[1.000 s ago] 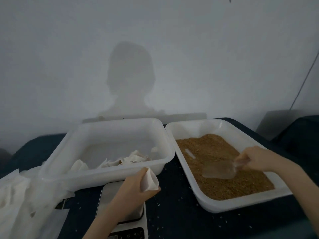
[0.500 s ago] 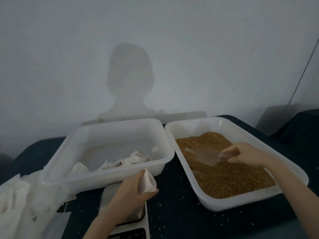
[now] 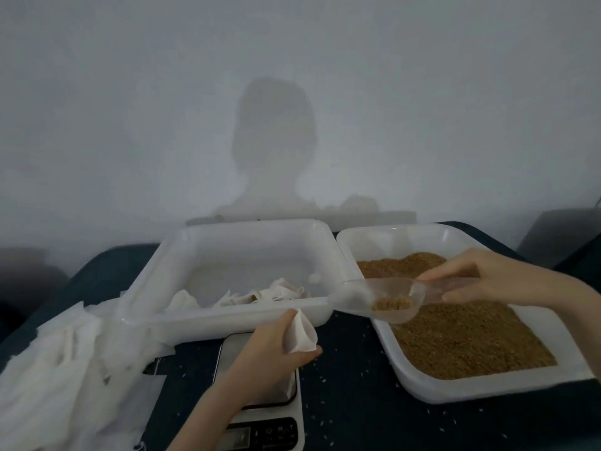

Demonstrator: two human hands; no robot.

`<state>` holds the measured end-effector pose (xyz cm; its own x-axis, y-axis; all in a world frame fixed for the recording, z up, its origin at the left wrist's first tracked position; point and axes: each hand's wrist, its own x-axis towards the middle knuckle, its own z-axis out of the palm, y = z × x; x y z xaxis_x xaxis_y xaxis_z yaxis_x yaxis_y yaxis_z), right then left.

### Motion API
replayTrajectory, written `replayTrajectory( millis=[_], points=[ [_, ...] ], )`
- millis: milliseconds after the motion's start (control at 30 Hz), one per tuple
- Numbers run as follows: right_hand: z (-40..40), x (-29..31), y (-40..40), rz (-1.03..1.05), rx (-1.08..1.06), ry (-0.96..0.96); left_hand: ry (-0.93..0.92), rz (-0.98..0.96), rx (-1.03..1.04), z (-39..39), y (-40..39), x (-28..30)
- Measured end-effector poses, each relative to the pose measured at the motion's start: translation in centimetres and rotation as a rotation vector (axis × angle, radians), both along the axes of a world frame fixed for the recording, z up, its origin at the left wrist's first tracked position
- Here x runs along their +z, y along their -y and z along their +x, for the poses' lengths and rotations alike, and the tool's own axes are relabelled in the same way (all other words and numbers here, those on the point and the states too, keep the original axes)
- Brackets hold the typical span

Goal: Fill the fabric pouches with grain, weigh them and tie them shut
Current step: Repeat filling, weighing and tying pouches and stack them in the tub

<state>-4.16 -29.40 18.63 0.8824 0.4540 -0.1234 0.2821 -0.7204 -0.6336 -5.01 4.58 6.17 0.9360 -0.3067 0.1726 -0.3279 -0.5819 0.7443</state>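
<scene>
Left hand (image 3: 276, 346) pinches limp, light fabric pouch (image 3: 300, 333) by its rim, mouth open; right hand (image 3: 484, 276) grips rigid clear scoop (image 3: 383, 299), grain likely spills.

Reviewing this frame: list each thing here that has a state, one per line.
scoop: lifted, a little grain inside
right hand: grips the scoop's handle
pouch: mouth open, over the scale
left hand: holds the pouch
right tray: holds grain
left tray: a few pouches inside
scale: display unreadable
</scene>
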Motion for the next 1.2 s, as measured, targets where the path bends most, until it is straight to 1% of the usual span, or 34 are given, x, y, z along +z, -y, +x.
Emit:
replayTrajectory(
  millis=[100,233,400,533,667,767,867,933,1067,1133,1200],
  points=[
    [-0.2,0.0,-1.9,-0.018,0.061,-0.011,0.002,0.011,-0.001,-0.2,-0.4,0.4],
    [0.1,-0.3,-3.3,-0.068,0.048,0.040,0.021,-0.008,-0.018,-0.6,-1.1,0.7],
    [0.2,-0.4,-4.9,-0.112,0.054,0.068,-0.004,0.027,-0.027,-0.6,-1.6,0.7],
    [0.5,-0.4,-6.5,-0.120,0.015,0.029,0.015,0.111,-0.003,-0.4,-1.6,0.7],
    [0.8,-0.1,-8.6,-0.241,0.016,0.096,0.032,0.221,0.036,0.1,-1.4,0.4],
    [1.0,0.5,-10.4,-0.383,0.004,0.230,0.017,0.241,0.069,0.7,-1.5,0.0],
    [1.2,0.9,-12.7,-0.620,-0.001,0.513,0.017,0.229,0.102,1.0,-1.1,-0.5],
    [1.0,1.5,-14.4,-0.750,0.042,0.675,0.005,0.160,0.132,1.2,-0.5,-1.1],
    [0.3,3.1,-17.3,-0.946,0.135,0.914,0.019,0.047,0.189,1.4,0.5,-1.9],
    [0.1,3.5,-18.6,-1.005,0.149,1.006,0.026,-0.009,0.216,1.5,0.8,-2.0],
    [-0.1,3.8,-19.5,-1.021,0.153,1.053,0.019,-0.043,0.242,1.7,1.0,-2.0]
  ],
)
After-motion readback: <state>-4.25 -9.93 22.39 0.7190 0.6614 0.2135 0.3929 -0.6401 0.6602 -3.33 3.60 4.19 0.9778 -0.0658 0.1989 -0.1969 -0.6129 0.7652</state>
